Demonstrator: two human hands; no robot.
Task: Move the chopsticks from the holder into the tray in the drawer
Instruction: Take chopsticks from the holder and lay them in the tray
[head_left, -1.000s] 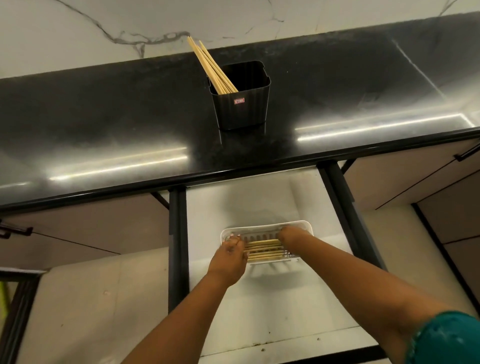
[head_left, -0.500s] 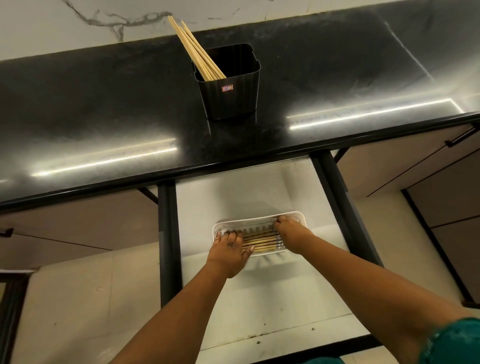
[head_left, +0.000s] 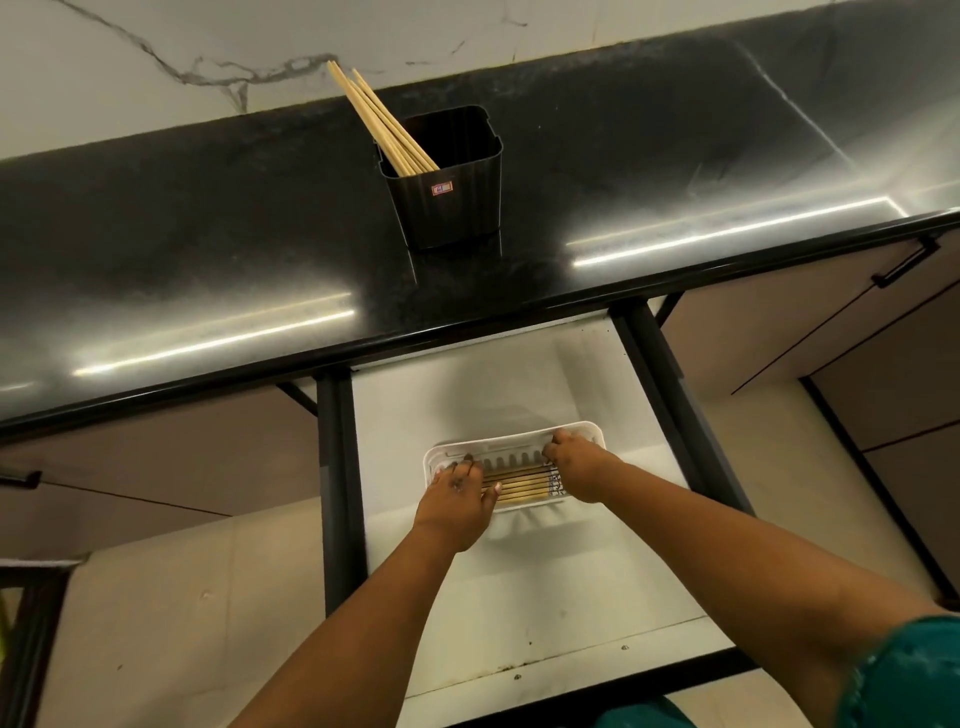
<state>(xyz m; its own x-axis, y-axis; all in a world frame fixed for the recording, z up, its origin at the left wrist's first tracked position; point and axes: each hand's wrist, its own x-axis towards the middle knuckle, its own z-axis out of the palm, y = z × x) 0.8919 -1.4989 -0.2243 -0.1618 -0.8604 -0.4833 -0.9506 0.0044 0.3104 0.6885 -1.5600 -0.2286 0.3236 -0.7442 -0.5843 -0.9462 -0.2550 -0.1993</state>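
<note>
mid-task, settling step: a batch of chopsticks (head_left: 514, 484) lies flat in the white tray (head_left: 511, 441), which sits in the open drawer (head_left: 519, 582). left hand (head_left: 460, 491) rests on the tray's left end, fingers spread over the stick ends, not gripping. right hand (head_left: 574, 462) is on the tray's right end, fingers curled; can't tell if it pinches the sticks or just the rim. more chopsticks (head_left: 382, 127) lean in the black holder (head_left: 449, 182), up beyond the tray on the glossy black countertop (head_left: 208, 249) (so the job looks roughly half done). next move by my read: let go, reach up to the holder, grab the rest as one bundle, lay it parallel. marble-veined wall (head_left: 156, 57) behind the holder, beige cabinet fronts (head_left: 810, 338) either side of the drawer.
</note>
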